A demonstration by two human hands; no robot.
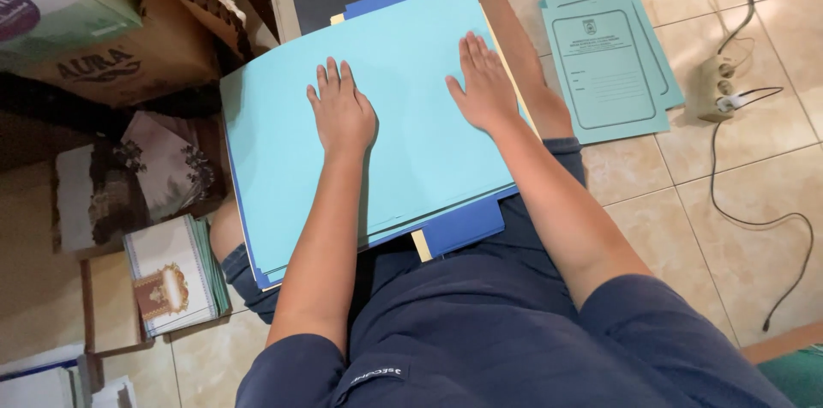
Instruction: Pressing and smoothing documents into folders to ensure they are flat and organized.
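Under the flat, spread fingers of the left hand [343, 112] and right hand [486, 85], gripping nothing, the light-blue paper folder stack [411, 159] on the lap looks light, floppy, slippery; best pinched at its edges.

The light blue sheet [411, 117] hides most of the folder stack [463, 232] beneath it. The cardboard box [103, 39] is cut off by the left edge.

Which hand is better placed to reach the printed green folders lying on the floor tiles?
Right, probably. The right hand lies flat near the light blue stack's right edge, on the side of the printed green folders. The left hand rests mid-stack, farther away.
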